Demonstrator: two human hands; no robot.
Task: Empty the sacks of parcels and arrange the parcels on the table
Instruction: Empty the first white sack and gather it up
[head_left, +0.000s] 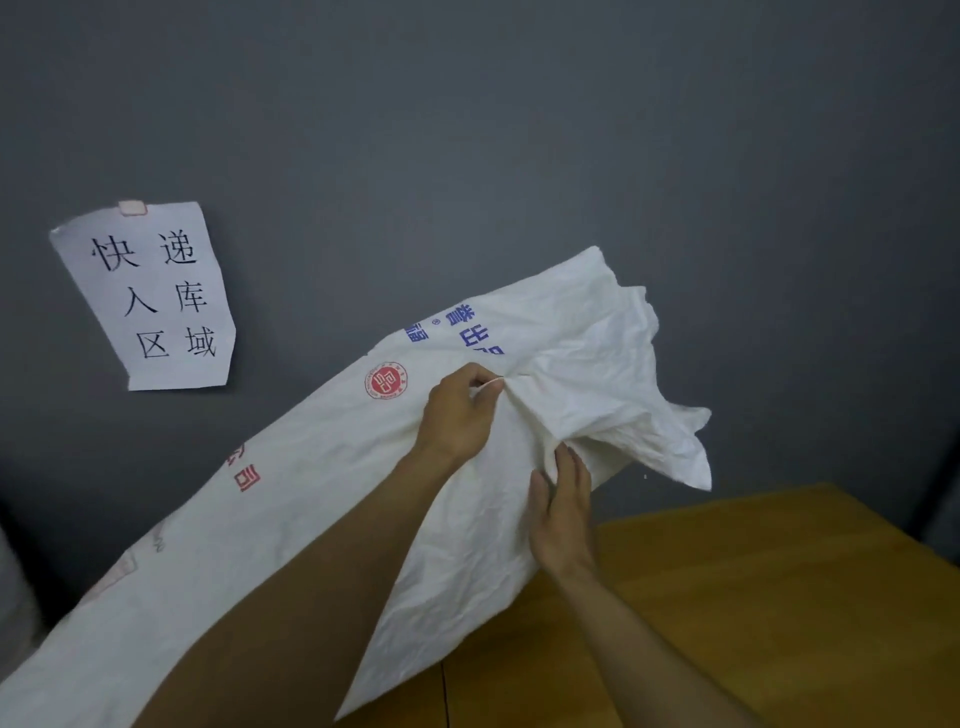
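A large white woven sack (291, 519) with red and blue print lies slanted from the lower left up toward the middle, its crumpled end over the wooden table (753, 582). My left hand (460, 410) pinches a fold of the sack's cloth near its gathered neck. Just below and to the right, my right hand (563, 514) grips the bunched cloth from underneath. The sack's loose end (649, 395) fans out past both hands. No parcels show; what the sack holds is hidden.
A grey wall (519, 130) stands close behind the table. A white paper sign (150, 296) with black characters is taped to it at the left. The table's bare wooden top fills the lower right, with its far edge near the wall.
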